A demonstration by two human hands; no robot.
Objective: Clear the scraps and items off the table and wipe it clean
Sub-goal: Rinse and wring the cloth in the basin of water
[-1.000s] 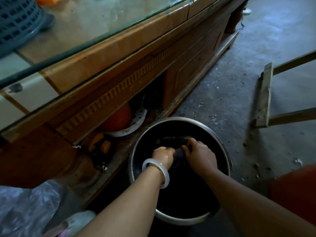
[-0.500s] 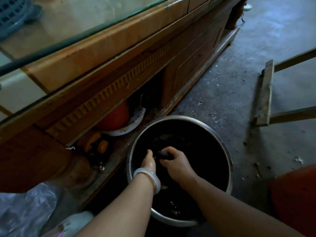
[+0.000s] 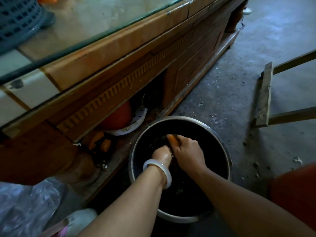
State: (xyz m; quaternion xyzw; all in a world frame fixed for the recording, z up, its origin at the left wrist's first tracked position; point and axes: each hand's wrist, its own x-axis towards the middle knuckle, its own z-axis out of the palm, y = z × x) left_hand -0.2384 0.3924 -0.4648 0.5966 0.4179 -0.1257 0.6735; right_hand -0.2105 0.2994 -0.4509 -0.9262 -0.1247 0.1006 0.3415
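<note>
Both hands are down in the metal basin (image 3: 171,118). The right hand (image 3: 188,153) curls round a wet orange cloth (image 3: 171,139) that pokes out beyond its knuckles. Touching it, the left hand (image 3: 161,153) seems fisted on the same cloth, its fingers hidden in the dark.

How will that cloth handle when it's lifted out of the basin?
Likely floppy: the cloth bunches between the left hand and right hand. Probably heavy and dripping, since it sits in the basin of dark water.
</note>
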